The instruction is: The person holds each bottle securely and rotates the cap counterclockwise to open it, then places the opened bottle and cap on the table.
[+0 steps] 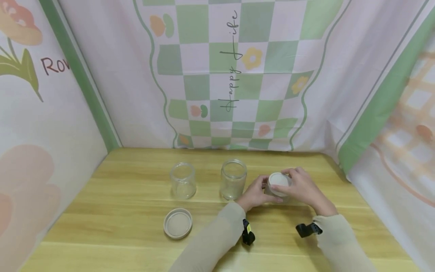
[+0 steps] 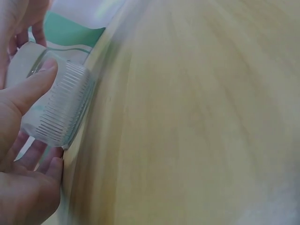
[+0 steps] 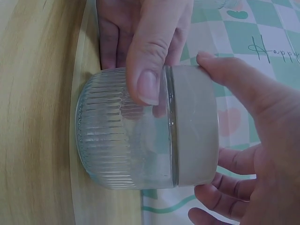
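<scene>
A clear ribbed glass jar (image 3: 112,136) stands at the right of the table with a pale beige lid (image 3: 196,126) on its mouth. My left hand (image 1: 255,193) grips the jar's side, thumb in front and fingers behind. My right hand (image 1: 302,187) holds the lid by its rim, thumb on one side and fingers on the other. In the left wrist view the jar (image 2: 61,103) rests at the table surface, its lid partly hidden by the hands.
Left of the hands stand two uncovered glass jars, a taller one (image 1: 233,181) and a wider one (image 1: 183,181). A loose beige lid (image 1: 178,223) lies on the wooden table (image 1: 112,211) nearer the front. A patterned cloth (image 1: 197,87) hangs behind the table.
</scene>
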`<action>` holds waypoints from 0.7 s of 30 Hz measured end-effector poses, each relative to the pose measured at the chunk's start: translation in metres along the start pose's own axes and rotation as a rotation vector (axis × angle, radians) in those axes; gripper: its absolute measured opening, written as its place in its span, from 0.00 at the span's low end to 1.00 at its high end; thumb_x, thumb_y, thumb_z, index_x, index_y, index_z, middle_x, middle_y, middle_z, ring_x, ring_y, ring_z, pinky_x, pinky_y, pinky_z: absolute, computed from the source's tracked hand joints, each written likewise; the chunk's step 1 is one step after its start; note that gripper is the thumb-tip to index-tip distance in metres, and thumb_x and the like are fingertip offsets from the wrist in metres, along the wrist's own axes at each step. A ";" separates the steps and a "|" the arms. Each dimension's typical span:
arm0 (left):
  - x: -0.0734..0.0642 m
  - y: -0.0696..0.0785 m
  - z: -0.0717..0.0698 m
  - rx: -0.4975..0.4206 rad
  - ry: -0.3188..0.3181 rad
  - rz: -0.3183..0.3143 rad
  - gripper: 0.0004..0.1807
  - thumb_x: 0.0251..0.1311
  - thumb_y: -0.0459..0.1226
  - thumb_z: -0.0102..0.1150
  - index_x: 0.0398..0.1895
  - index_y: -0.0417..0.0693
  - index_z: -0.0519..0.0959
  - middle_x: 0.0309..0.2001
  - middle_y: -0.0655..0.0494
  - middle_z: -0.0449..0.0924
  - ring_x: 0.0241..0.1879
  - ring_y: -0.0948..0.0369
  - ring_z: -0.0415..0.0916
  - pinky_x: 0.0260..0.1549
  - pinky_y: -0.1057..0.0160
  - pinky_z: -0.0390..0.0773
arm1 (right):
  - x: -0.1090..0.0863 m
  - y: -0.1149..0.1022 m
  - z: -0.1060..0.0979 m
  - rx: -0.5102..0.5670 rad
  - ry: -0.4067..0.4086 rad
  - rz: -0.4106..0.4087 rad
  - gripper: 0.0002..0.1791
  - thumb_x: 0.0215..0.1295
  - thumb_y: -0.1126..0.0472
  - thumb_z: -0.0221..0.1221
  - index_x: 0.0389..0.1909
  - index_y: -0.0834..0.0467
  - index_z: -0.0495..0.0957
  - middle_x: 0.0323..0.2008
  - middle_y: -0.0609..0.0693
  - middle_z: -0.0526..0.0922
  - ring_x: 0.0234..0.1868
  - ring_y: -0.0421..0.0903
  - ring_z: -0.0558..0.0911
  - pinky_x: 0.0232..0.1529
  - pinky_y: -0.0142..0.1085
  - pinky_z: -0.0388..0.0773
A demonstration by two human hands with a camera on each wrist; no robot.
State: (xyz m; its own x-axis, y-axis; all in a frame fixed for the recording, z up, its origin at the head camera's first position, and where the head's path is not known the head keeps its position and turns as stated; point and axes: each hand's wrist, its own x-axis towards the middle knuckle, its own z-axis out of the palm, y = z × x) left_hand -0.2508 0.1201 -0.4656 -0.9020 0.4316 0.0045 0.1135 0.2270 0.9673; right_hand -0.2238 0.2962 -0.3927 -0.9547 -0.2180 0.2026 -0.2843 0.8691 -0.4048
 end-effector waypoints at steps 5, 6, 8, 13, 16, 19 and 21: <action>0.001 0.001 -0.001 -0.001 -0.025 0.008 0.41 0.49 0.41 0.80 0.66 0.55 0.69 0.59 0.70 0.72 0.60 0.63 0.69 0.62 0.54 0.70 | -0.001 -0.001 0.000 0.014 -0.002 0.007 0.44 0.57 0.38 0.70 0.55 0.74 0.75 0.46 0.68 0.75 0.42 0.56 0.73 0.34 0.45 0.76; 0.001 0.002 -0.001 -0.004 -0.030 0.008 0.41 0.49 0.41 0.80 0.66 0.55 0.69 0.59 0.69 0.72 0.60 0.63 0.69 0.62 0.54 0.70 | -0.001 -0.002 0.000 0.015 -0.003 0.005 0.43 0.57 0.38 0.70 0.55 0.74 0.75 0.47 0.68 0.75 0.42 0.57 0.73 0.34 0.45 0.76; 0.001 0.002 -0.002 -0.007 -0.036 0.004 0.41 0.49 0.40 0.80 0.66 0.54 0.68 0.59 0.69 0.71 0.59 0.63 0.69 0.62 0.54 0.70 | -0.001 -0.002 0.000 0.017 -0.005 0.000 0.43 0.57 0.39 0.70 0.55 0.74 0.75 0.47 0.68 0.75 0.42 0.57 0.73 0.35 0.46 0.76; 0.003 0.000 -0.001 -0.007 -0.048 0.002 0.41 0.51 0.40 0.79 0.67 0.53 0.67 0.59 0.68 0.70 0.59 0.64 0.68 0.63 0.55 0.69 | 0.001 -0.002 0.000 0.019 -0.015 -0.005 0.43 0.58 0.40 0.70 0.55 0.74 0.74 0.47 0.69 0.74 0.43 0.57 0.73 0.36 0.47 0.77; 0.004 0.000 -0.001 0.003 -0.058 0.004 0.41 0.51 0.41 0.78 0.68 0.53 0.67 0.60 0.66 0.69 0.59 0.64 0.67 0.63 0.55 0.69 | 0.001 -0.003 0.000 0.017 -0.020 -0.005 0.43 0.58 0.40 0.70 0.55 0.75 0.74 0.47 0.69 0.74 0.43 0.57 0.73 0.36 0.47 0.77; 0.004 0.001 -0.002 0.007 -0.067 0.010 0.41 0.52 0.41 0.78 0.68 0.53 0.66 0.61 0.65 0.69 0.60 0.63 0.67 0.63 0.54 0.68 | 0.001 -0.002 0.000 0.018 -0.018 -0.014 0.42 0.57 0.41 0.71 0.55 0.75 0.74 0.48 0.69 0.74 0.44 0.58 0.73 0.37 0.48 0.77; 0.003 0.001 -0.002 0.010 -0.072 0.012 0.41 0.52 0.41 0.78 0.68 0.52 0.66 0.61 0.64 0.68 0.61 0.62 0.67 0.63 0.54 0.68 | 0.001 -0.001 0.000 0.020 -0.013 -0.023 0.41 0.57 0.42 0.71 0.55 0.74 0.75 0.47 0.68 0.74 0.44 0.58 0.73 0.38 0.49 0.77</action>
State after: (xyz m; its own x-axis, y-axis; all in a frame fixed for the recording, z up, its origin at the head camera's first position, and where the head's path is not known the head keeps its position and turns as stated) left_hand -0.2545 0.1202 -0.4640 -0.8686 0.4956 -0.0024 0.1285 0.2300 0.9647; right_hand -0.2242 0.2949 -0.3926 -0.9490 -0.2435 0.2003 -0.3076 0.8547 -0.4183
